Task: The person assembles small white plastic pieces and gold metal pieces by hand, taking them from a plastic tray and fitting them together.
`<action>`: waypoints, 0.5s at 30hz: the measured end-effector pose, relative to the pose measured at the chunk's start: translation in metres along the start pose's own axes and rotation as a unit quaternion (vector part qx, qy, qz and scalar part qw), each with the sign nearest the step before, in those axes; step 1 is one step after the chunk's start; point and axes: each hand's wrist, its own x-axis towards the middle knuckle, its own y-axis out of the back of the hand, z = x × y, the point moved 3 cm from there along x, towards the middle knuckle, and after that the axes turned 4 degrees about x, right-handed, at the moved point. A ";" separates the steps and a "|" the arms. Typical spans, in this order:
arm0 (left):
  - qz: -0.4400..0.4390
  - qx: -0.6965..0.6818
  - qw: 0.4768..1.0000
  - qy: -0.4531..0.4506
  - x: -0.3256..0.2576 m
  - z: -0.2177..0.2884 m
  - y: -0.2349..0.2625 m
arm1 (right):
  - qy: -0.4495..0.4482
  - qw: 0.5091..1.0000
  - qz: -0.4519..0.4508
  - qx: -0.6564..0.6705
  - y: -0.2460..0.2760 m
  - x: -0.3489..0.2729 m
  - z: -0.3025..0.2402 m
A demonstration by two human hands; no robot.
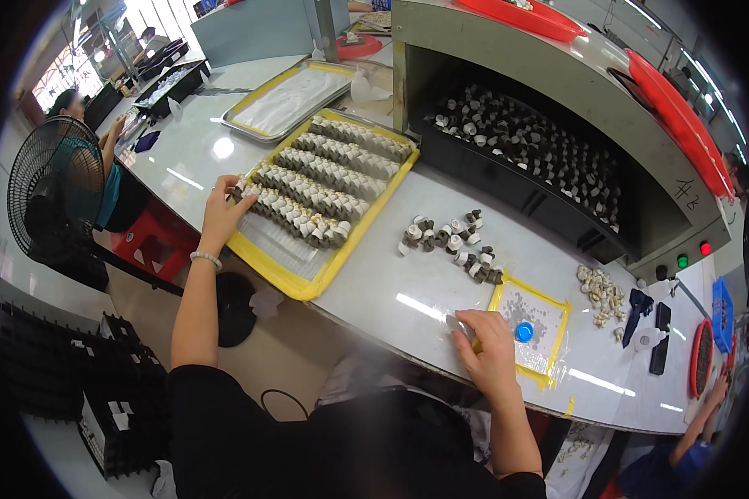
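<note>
My left hand (pixel 222 216), with a beaded bracelet on the wrist, reaches to the left end of the front row of small white-and-grey parts (pixel 308 223). Its fingers close around the end part there. The rows stand in a yellow-edged tray (pixel 324 287). My right hand (pixel 489 349) hovers by the left edge of a white sheet bordered with yellow tape (pixel 528 291). Its thumb and forefinger are curved and apart, with nothing plain between them; the other fingers are partly hidden. A blue cap (pixel 524 332) rests on the sheet. Loose white-and-grey parts (pixel 453 241) lie behind it.
An open-fronted machine (pixel 408 50) holds a black bin (pixel 491 158) of similar parts. Small gold-and-white pieces (pixel 601 293) and a white bottle (pixel 647 338) sit at right. A fan (pixel 56 195) stands left. Co-workers (pixel 112 137) sit at left and right.
</note>
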 end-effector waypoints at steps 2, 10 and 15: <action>-0.023 0.011 1.000 0.002 0.004 -0.002 0.000 | -0.001 1.000 0.000 0.000 0.001 0.000 -0.001; 0.083 0.043 0.995 -0.043 0.001 0.015 0.007 | 0.009 1.000 0.012 0.020 0.008 -0.003 -0.001; -0.048 -0.126 0.979 -0.151 -0.038 0.155 -0.016 | 0.020 0.998 0.049 0.017 0.024 -0.024 0.001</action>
